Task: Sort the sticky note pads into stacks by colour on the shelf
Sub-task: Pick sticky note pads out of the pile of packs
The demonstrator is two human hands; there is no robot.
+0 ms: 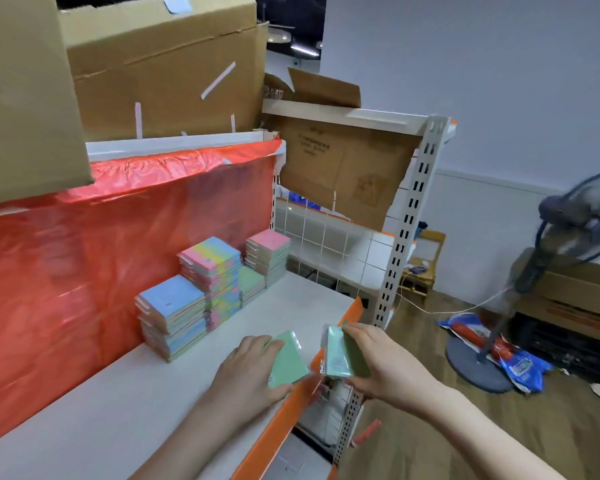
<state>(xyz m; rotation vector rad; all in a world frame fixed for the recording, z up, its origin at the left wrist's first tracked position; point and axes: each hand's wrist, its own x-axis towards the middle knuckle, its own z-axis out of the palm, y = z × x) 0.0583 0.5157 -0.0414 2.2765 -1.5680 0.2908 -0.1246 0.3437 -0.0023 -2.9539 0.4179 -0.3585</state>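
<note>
Landmark: the white shelf [125, 403] with the orange front lip.

Your left hand [248, 372] grips a green pad [288, 363] by its near edge, fingers curled round it, pad tilted over the shelf's front lip near the right end. Your right hand [381, 362] pinches a wrapped green pad bundle [342, 355] between thumb and fingers, just off the shelf's front-right corner, close beside the left-hand pad but not touching it as far as the blur shows.

At the back of the shelf, against the red plastic sheet [118, 244]: a blue-topped stack [170, 313] nearest you, a taller multicolour stack [212, 275] behind it, a low green stack [252, 284] just right of that, and a pink-topped stack [269, 252] farthest back.

Above the shelf sit cardboard boxes [163, 64]. Off the shelf's right end, on the wood floor, a standing fan [548, 258] and a blue-red bag [510, 355].
</note>
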